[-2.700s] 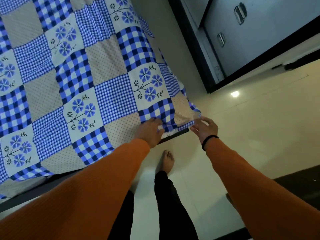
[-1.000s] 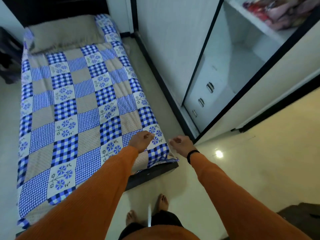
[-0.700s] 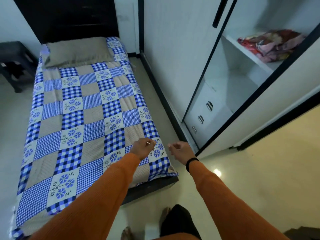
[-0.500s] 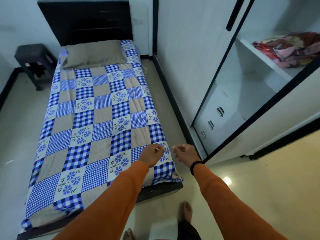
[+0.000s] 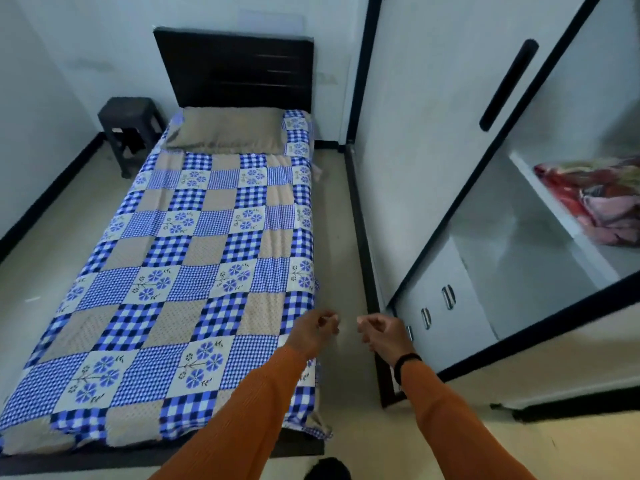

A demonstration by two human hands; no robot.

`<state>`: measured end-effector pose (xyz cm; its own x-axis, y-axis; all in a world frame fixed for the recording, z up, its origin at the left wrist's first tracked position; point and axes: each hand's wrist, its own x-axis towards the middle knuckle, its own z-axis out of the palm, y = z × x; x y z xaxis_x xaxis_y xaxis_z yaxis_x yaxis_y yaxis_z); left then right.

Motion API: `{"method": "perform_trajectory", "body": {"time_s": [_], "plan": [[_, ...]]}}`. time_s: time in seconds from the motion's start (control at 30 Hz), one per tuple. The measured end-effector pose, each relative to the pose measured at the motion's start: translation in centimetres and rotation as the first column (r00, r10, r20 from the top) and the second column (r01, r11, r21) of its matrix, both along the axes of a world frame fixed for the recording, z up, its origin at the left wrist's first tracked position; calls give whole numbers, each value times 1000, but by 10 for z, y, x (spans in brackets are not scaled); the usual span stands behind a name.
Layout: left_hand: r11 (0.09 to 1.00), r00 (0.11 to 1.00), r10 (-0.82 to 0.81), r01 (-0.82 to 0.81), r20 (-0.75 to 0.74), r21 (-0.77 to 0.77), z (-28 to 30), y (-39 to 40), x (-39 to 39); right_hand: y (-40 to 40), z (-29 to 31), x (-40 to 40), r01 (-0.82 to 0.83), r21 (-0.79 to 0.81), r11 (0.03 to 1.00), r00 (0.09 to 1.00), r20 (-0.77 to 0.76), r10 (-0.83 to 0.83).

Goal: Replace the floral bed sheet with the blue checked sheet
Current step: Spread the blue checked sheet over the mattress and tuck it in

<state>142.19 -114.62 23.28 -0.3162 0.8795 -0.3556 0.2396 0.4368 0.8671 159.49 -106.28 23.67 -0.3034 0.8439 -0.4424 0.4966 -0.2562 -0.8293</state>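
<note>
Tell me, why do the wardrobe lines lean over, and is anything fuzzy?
Head view: the wide lens tilts the wardrobe edges; the folded cloth on its shelf smears at the frame edge; both hands, left hand and right hand, look slightly soft; the blue checked sheet stays fairly crisp.

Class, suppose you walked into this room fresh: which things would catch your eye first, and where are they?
The blue checked patchwork sheet with flower squares covers the bed at left, a beige pillow at its head. A crumpled red and pink cloth lies on the open wardrobe's white shelf, right.
</note>
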Motion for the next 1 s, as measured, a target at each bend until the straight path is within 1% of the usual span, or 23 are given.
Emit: {"method": "perform_trajectory", "body": {"time_s": [0.13, 0.23, 0.4, 0.53, 0.63, 0.7, 0.8, 1.0], "plan": [[995, 997, 67, -64, -37, 80, 14, 58, -23, 48, -1, -29, -25, -15, 1000, 999, -31, 25], [987, 989, 141, -138, -36, 88, 11, 93, -44, 84, -5, -57, -71, -26, 997, 997, -35, 70], [966, 971, 239, -237, -6, 105, -7, 158, -90, 165, -20, -115, -145, -36, 989, 989, 11, 145], [929, 932, 360, -363, 51, 74, -37, 225, -143, 241, -37, -175, -192, -76, 979, 980, 34, 195], [887, 885, 461, -462, 66, -4, -42, 275, -182, 302, -44, -220, -193, -140, 971, 974, 96, 207], [878, 875, 479, -477, 63, -48, -40, 310, -206, 343, -45, -246, -189, -157, 969, 971, 118, 208], [891, 893, 449, -446, 29, -86, -37, 368, -240, 407, -35, -286, -200, -137, 970, 967, 134, 218], [894, 892, 443, -432, 90, -121, -36, 497, -296, 538, -33, -360, -258, -119, 959, 949, 152, 275]]}}
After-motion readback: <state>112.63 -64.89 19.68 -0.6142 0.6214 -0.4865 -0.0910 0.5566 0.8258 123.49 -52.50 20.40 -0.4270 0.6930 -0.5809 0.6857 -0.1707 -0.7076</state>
